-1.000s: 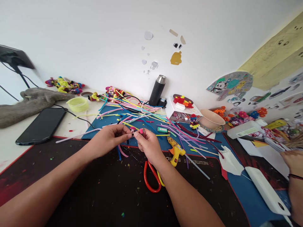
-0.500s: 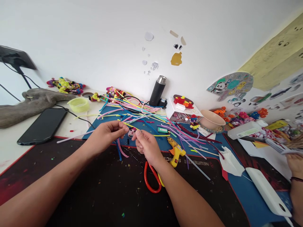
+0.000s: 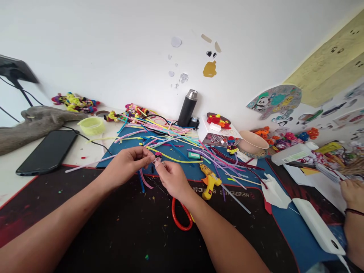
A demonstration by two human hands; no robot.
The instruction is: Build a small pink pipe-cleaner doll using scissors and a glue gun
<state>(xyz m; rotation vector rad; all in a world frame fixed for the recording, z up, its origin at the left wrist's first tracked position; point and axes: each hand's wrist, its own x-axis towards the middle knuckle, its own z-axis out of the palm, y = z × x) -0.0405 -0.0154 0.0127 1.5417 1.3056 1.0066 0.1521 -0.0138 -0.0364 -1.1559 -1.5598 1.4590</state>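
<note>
My left hand [image 3: 128,163] and my right hand [image 3: 170,177] meet above the near edge of a blue mat [image 3: 196,171]. Both pinch a small pink and dark pipe-cleaner figure [image 3: 157,157] between their fingertips. A pink pipe-cleaner end [image 3: 144,181] hangs down below my left hand. A heap of coloured pipe cleaners [image 3: 167,138] lies spread on the blue mat just beyond my hands. Red-handled scissors [image 3: 179,216] lie on the black desk mat [image 3: 113,227] under my right wrist. A yellow glue gun [image 3: 209,181] lies right of my right hand.
A black phone [image 3: 47,151] and a green coil toy [image 3: 91,125] lie at the left. A dark flask [image 3: 187,108] stands by the wall. Right of it are a white box [image 3: 220,134], a beige bowl [image 3: 251,143] and finished figures. Another person's hand [image 3: 352,193] shows at the right edge.
My right hand has drawn in toward my left and lowered a little. The pink piece seen at its fingertips one second ago no longer shows.
</note>
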